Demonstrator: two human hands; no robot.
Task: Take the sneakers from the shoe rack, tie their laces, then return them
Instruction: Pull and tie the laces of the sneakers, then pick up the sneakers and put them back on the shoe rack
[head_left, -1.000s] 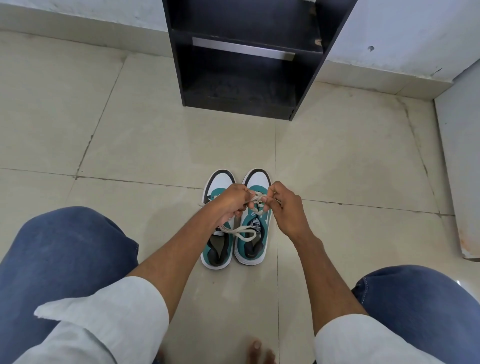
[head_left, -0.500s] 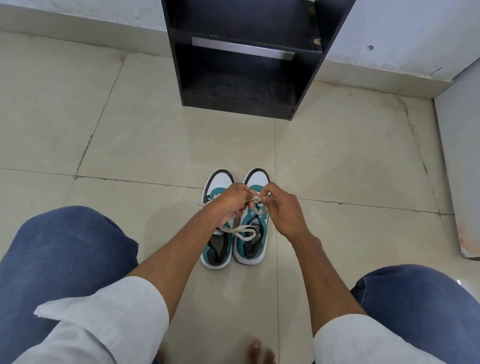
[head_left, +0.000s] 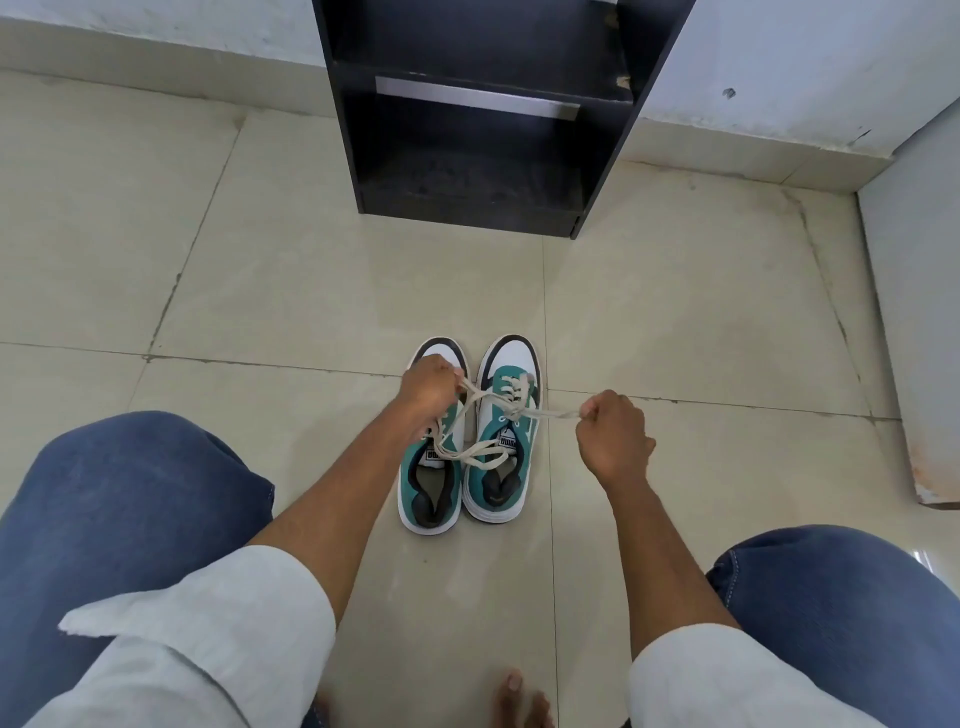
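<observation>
Two teal, white and black sneakers stand side by side on the tiled floor, toes pointing away from me: the left sneaker (head_left: 430, 488) and the right sneaker (head_left: 501, 452). The right sneaker's cream lace (head_left: 480, 453) is stretched out to both sides from a knot over its tongue. My left hand (head_left: 427, 388) hovers over the left sneaker's toe, gripping one part of the lace. My right hand (head_left: 613, 436) is to the right of the right sneaker, pinching the other end pulled taut. The black shoe rack (head_left: 483, 119) stands against the wall ahead, its shelves bare.
My knees in blue jeans frame the lower corners. A bare toe (head_left: 514, 696) shows at the bottom edge. A white wall or door panel (head_left: 914, 332) runs along the right side. Beige tiles surround the sneakers.
Both hands were close together over the right sneaker's laces. They have now pulled apart, the right hand moving well to the right, drawing the lace tight.
</observation>
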